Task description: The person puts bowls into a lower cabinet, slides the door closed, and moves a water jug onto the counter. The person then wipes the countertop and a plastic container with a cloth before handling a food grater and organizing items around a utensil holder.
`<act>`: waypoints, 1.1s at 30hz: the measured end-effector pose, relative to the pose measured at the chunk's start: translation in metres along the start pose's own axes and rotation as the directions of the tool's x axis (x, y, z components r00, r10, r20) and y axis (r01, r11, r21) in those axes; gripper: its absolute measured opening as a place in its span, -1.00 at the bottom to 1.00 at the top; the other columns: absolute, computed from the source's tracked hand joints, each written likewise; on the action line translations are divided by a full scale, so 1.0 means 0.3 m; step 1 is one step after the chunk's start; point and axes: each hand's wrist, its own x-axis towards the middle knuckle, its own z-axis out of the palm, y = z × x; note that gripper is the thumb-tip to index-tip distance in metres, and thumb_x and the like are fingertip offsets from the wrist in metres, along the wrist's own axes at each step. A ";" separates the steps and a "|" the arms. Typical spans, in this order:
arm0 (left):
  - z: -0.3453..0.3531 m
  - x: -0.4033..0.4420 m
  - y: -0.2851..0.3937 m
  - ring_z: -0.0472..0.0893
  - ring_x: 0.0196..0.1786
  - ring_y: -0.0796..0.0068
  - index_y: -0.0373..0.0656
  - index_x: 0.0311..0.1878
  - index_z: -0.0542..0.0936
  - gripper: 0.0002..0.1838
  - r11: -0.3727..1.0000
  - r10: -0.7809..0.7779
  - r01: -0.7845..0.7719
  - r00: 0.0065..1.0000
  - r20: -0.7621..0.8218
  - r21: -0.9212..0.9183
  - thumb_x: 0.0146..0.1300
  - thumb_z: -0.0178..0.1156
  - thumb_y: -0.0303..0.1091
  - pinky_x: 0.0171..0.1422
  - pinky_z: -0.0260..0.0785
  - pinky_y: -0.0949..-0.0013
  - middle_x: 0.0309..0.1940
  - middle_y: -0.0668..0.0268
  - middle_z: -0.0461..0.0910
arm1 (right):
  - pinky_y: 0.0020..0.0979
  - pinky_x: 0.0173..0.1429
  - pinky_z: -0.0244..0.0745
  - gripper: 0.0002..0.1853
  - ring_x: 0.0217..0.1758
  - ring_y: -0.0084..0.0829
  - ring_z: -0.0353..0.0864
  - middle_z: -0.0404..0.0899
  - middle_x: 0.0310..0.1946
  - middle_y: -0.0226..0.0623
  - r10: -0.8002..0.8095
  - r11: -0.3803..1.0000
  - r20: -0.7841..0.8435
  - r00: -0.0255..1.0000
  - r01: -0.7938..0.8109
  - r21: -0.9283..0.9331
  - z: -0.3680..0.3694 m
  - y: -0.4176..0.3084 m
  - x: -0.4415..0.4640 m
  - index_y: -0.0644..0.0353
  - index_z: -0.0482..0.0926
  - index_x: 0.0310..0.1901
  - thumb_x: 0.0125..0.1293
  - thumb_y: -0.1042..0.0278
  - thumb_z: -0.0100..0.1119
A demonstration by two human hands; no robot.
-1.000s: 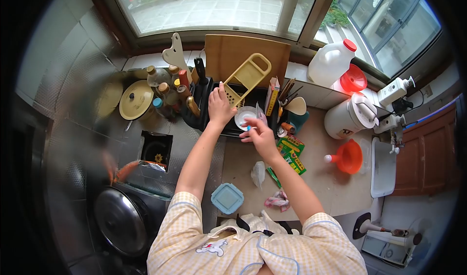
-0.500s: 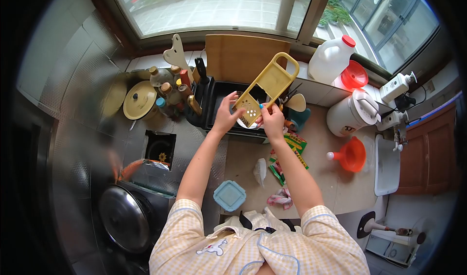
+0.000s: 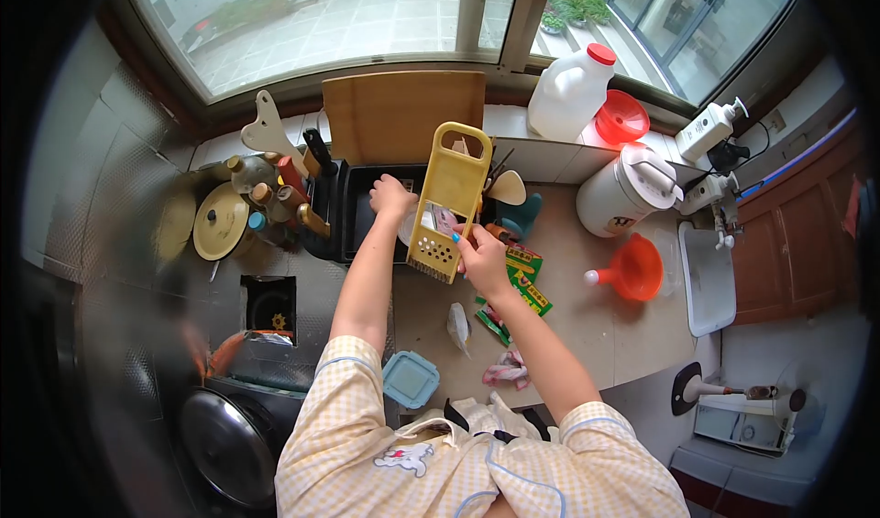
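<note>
One right hand (image 3: pixel 482 259) pinched the grater (image 3: pixel 456 181) with fingers, seemingly needing steadiness, while left hand (image 3: pixel 392 197), fingers unclear, reached over the eleven-o'clock tray (image 3: pixel 360 214).

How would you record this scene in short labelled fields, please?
Right hand: this hand grips the yellow grater by its side edge
Grater position: handle end toward the window, toothed end toward the person
Left hand: this hand is at the black container; whether it holds anything is unclear
Near right forearm: green packets
Nearer the person: blue square box
Farther right: orange funnel
</note>
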 end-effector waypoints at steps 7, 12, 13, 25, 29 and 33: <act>-0.077 -0.095 -0.108 0.46 -0.22 0.34 -0.26 -0.11 0.39 -0.52 0.693 0.205 -0.452 0.870 -0.448 -0.561 -0.16 0.29 -0.38 -0.13 0.37 0.37 -0.22 0.17 0.36 | -0.49 -0.23 0.36 -0.73 -0.38 -0.47 0.48 0.53 -0.43 -0.20 -0.131 0.982 -0.038 0.991 0.124 -0.145 -0.006 0.052 -0.028 0.31 0.48 -0.10 0.17 0.41 0.00; -0.180 -0.430 -0.175 0.46 -0.14 0.37 -0.18 0.02 0.42 -0.45 0.564 0.462 -0.748 0.637 -0.617 -0.349 -0.14 0.29 -0.53 -0.09 0.36 0.40 -0.14 0.24 0.39 | -0.53 -0.17 0.35 -0.75 -0.30 -0.56 0.47 0.54 -0.36 -0.29 -0.098 0.995 -0.029 0.995 0.097 -0.012 0.019 0.087 -0.051 0.31 0.47 -0.10 0.25 0.40 -0.08; -0.176 -0.478 -0.191 0.45 -0.12 0.33 -0.19 0.01 0.42 -0.46 0.560 0.510 -0.774 0.603 -0.613 -0.296 -0.15 0.30 -0.52 -0.08 0.35 0.38 -0.14 0.22 0.41 | -0.49 -0.20 0.37 -0.76 -0.32 -0.52 0.50 0.57 -0.36 -0.22 -0.114 0.992 -0.046 0.992 0.116 0.041 0.023 0.095 -0.057 0.30 0.47 -0.12 0.25 0.40 -0.10; -0.123 -0.765 -0.208 0.36 -0.01 0.34 -0.08 -0.05 0.46 -0.46 0.642 0.637 -0.759 0.608 -0.474 -0.110 -0.23 0.35 -0.39 0.11 0.08 0.30 -0.16 0.39 0.50 | -0.50 -0.27 0.35 -0.72 -0.40 -0.57 0.44 0.54 -0.44 -0.28 -0.120 0.984 0.066 0.991 0.110 0.141 0.007 0.140 -0.214 0.29 0.47 -0.20 0.30 0.24 -0.12; -0.101 -0.817 -0.205 0.31 0.07 0.33 -0.06 -0.01 0.44 -0.42 0.643 0.652 -0.763 0.585 -0.483 -0.056 -0.23 0.35 -0.37 0.21 -0.05 0.26 -0.05 0.38 0.45 | -0.50 -0.29 0.35 -0.70 -0.42 -0.58 0.45 0.55 -0.46 -0.29 -0.105 0.994 0.095 0.990 0.100 0.051 -0.015 0.136 -0.256 0.30 0.47 -0.19 0.26 0.20 -0.04; -0.067 -0.873 -0.180 0.32 0.11 0.36 -0.16 0.09 0.33 -0.44 0.694 0.383 -0.680 0.626 -0.679 -0.236 -0.03 0.27 -0.40 0.23 0.03 0.28 0.02 0.25 0.39 | -0.49 -0.32 0.36 -0.71 -0.44 -0.56 0.47 0.55 -0.48 -0.28 -0.086 0.995 0.056 0.995 0.083 0.060 -0.036 0.134 -0.285 0.31 0.48 -0.19 0.23 0.22 0.00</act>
